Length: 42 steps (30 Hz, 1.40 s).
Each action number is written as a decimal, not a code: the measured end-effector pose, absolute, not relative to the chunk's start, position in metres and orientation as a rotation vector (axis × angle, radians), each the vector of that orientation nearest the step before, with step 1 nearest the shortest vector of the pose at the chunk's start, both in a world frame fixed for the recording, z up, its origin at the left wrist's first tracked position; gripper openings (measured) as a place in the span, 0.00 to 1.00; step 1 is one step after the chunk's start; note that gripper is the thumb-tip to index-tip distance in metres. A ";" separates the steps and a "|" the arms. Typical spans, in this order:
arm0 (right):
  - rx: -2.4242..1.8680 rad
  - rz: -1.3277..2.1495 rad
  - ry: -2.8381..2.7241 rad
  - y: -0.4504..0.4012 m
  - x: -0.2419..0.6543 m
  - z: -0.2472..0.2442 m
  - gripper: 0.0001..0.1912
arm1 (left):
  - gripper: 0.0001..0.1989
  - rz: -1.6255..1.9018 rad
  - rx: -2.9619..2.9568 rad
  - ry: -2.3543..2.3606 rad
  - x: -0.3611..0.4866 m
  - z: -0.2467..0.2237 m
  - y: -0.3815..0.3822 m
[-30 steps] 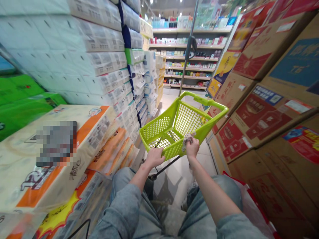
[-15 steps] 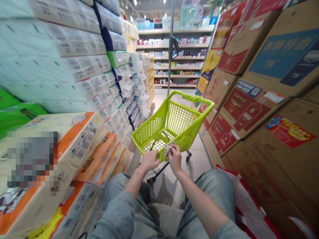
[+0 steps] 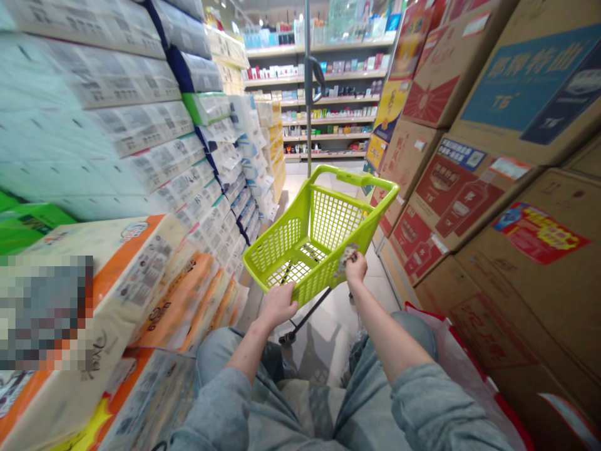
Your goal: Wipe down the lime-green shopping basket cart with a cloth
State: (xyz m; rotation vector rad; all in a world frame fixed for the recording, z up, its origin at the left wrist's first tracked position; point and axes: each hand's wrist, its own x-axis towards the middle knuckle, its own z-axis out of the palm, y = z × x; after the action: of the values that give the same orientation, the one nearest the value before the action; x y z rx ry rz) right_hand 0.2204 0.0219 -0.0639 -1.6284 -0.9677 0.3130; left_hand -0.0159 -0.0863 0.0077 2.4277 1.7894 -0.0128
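A lime-green plastic shopping cart (image 3: 304, 232) with perforated walls stands in front of my knees, its handle on the far side. My left hand (image 3: 278, 305) is closed over the basket's near rim, thumb toward the right. My right hand (image 3: 357, 269) pinches a small crumpled whitish, patterned cloth (image 3: 346, 255) against the outer face of the basket's right side. The basket shows nothing but its slotted floor and the dark frame beneath.
Stacked tissue packs (image 3: 141, 128) rise on the left, with orange-and-cream packs (image 3: 154, 250) nearer. Cardboard cartons (image 3: 507, 250) line the right side, and a red-and-white bag (image 3: 462, 351) lies beside my right knee. A thin pole (image 3: 308, 125) stands behind the cart, before the stocked shelves (image 3: 328, 100).
My right hand and the cloth have moved right and away from me along the cart's side, from near my left hand. The left hand keeps its hold on the rim.
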 end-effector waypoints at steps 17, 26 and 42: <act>-1.684 0.388 -0.958 0.003 0.216 -0.105 0.20 | 0.09 -0.043 2.429 1.807 -0.011 0.007 -0.091; -1.607 0.531 -1.123 -0.022 0.220 -0.120 0.11 | 0.11 -0.047 2.377 1.831 -0.003 0.009 -0.092; -1.547 0.598 -0.959 0.007 0.235 -0.111 0.22 | 0.10 -0.017 2.397 1.827 -0.002 0.005 -0.096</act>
State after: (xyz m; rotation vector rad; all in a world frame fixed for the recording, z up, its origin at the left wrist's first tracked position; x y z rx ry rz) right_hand 0.2346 0.0073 -0.1114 -1.5468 -0.9589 0.5975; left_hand -0.0020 -0.0955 0.0054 2.3966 1.8274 -0.0168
